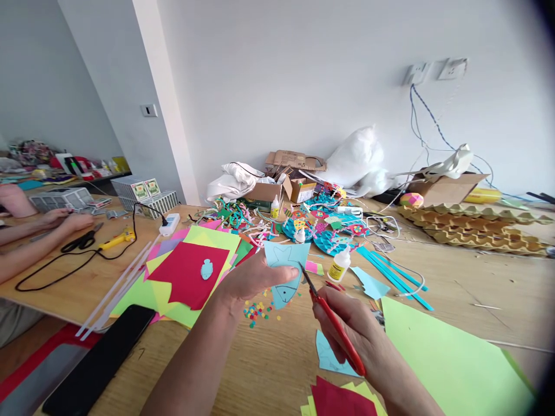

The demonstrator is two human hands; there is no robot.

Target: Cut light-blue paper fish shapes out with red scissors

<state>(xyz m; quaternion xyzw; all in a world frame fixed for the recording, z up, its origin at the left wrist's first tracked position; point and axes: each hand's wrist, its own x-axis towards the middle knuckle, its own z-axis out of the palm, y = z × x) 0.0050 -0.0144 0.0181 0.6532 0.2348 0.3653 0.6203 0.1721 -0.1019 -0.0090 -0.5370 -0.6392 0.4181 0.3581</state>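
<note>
Both hands of the person were occupied. With the left hand [249, 278], a light blue paper [289, 253] was firmly held, the thumb lying across its front. On this paper I saw a fish drawing [284, 293], its tail up and its head down. The right hand [347, 318] was closed around the red-handled scissors [350, 349], and the blade tips stood at the right edge of the paper. Whether the blades touched it, I could not tell.

If I take the held paper, raised over the wooden table [260, 364], as the centre of a clock, a glue bottle [339, 266] was standing near at three o'clock, with blue strips [392, 271] further in the same direction. At five o'clock lay a second blue paper [332, 355] with drawn lines, and at four o'clock a large pale green sheet [446, 352]. Colourful paper dots [258, 312] were scattered between seven and eight. At nine o'clock a small blue fish [207, 269] lay upon a red sheet [182, 283], and a black phone [102, 358] was at eight. Well apart, between nine and ten, were a co-worker's hands [80, 221], near black-handled scissors [80, 240].
</note>
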